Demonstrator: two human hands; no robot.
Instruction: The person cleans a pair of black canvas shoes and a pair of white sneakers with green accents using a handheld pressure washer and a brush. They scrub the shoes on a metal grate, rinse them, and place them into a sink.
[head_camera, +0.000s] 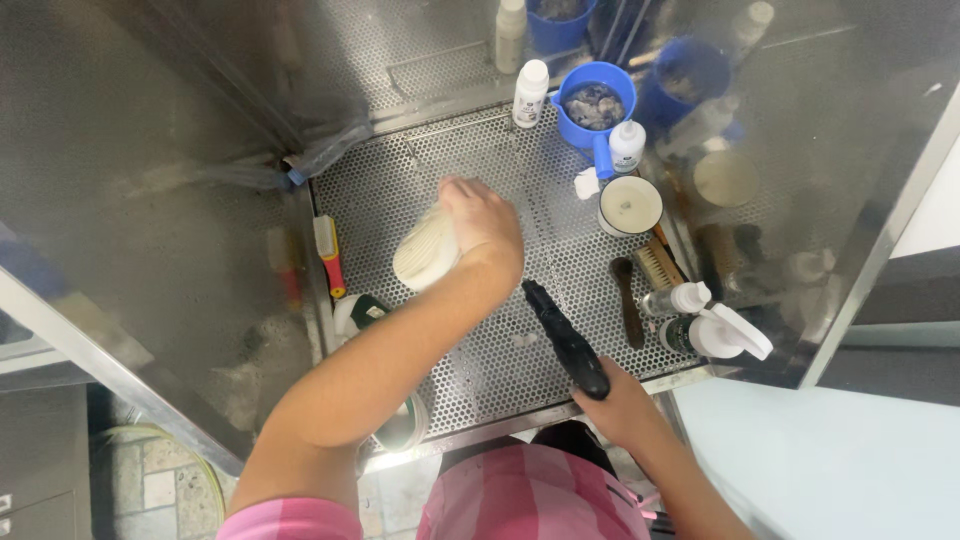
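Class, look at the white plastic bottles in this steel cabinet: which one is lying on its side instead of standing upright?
The white trigger spray bottle at the tray's front right corner; the white capped bottles near the blue plastic scoop stand upright.

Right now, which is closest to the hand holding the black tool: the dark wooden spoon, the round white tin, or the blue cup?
From the right hand in the head view:
1. Dark wooden spoon, just up and right of it.
2. Round white tin, farther up.
3. Blue cup, farthest, at the back of the perforated tray.
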